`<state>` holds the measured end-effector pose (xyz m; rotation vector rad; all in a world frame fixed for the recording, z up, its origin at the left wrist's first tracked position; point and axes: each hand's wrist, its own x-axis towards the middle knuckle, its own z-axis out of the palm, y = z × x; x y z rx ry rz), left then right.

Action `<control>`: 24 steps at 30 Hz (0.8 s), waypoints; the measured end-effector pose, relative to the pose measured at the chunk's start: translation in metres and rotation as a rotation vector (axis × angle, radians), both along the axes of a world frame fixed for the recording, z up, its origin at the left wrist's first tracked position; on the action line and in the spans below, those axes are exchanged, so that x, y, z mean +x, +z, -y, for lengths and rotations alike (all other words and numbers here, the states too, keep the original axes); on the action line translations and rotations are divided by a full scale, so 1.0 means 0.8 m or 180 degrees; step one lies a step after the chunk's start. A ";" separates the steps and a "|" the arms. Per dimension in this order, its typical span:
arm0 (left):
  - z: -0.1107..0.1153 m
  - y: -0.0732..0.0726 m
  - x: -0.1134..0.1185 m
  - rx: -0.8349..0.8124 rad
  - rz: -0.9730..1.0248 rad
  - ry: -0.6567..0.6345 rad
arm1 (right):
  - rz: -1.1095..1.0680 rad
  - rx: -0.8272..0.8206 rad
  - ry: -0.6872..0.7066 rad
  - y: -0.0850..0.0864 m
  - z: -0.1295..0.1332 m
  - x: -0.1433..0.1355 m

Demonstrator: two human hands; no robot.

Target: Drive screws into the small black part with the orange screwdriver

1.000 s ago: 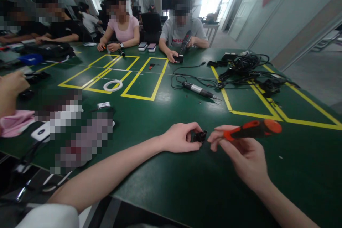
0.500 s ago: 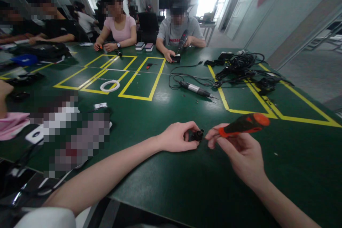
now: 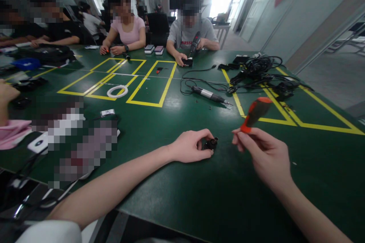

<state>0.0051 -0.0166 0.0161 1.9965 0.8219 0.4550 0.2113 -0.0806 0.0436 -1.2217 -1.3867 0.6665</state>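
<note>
My left hand (image 3: 191, 146) rests on the green table (image 3: 182, 193), its thumb and fingers closed round a small black part (image 3: 210, 144). A short tube-like end on that part points up and to the right. To the right, my right hand (image 3: 268, 155) is raised above the table and grips a screwdriver (image 3: 256, 113) by its orange and dark handle. The handle's butt points up and right. I cannot make out the screwdriver's shaft, and a gap separates this hand from the black part.
Beyond my hands lie an electric screwdriver (image 3: 209, 95) with its cord, a white ring-shaped coil (image 3: 117, 91) and yellow tape rectangles (image 3: 164, 98). A heap of black cables (image 3: 256, 70) sits at the back right. Co-workers (image 3: 191, 32) sit across the table; another person's hand (image 3: 8, 93) is at left.
My right hand has moved right, away from the black part, and the screwdriver handle has swung more upright. My left hand and the black part have stayed nearly still.
</note>
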 end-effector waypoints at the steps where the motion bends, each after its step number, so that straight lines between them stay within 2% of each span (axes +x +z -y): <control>1: 0.001 0.000 0.000 0.0019 -0.0030 0.0024 | 0.0227 -0.0129 0.0047 -0.001 -0.004 0.004; 4: 0.002 0.001 0.001 0.0052 -0.0097 0.0052 | 0.1038 -0.0361 0.0201 -0.010 -0.014 0.015; 8: 0.002 0.003 0.001 0.0019 -0.0136 0.0041 | 0.2101 -0.0232 0.0188 -0.029 -0.022 0.028; 13: 0.001 0.007 -0.001 -0.0062 -0.0132 -0.0029 | 0.2728 -0.0186 0.0176 -0.043 -0.022 0.030; 16: -0.002 0.005 -0.002 -0.0215 0.0015 -0.0084 | 0.2730 -0.0085 0.0078 -0.038 -0.018 0.026; 18: -0.004 0.002 -0.002 -0.0356 0.0133 -0.0078 | 0.2500 0.0013 0.0112 -0.031 -0.016 0.021; 21: -0.006 -0.005 -0.001 -0.0747 0.0477 -0.0066 | 0.2036 0.0130 0.0419 -0.020 -0.011 0.012; 24: -0.007 -0.009 0.001 -0.1396 0.1088 -0.0063 | 0.1674 0.0095 0.0684 -0.017 -0.007 0.000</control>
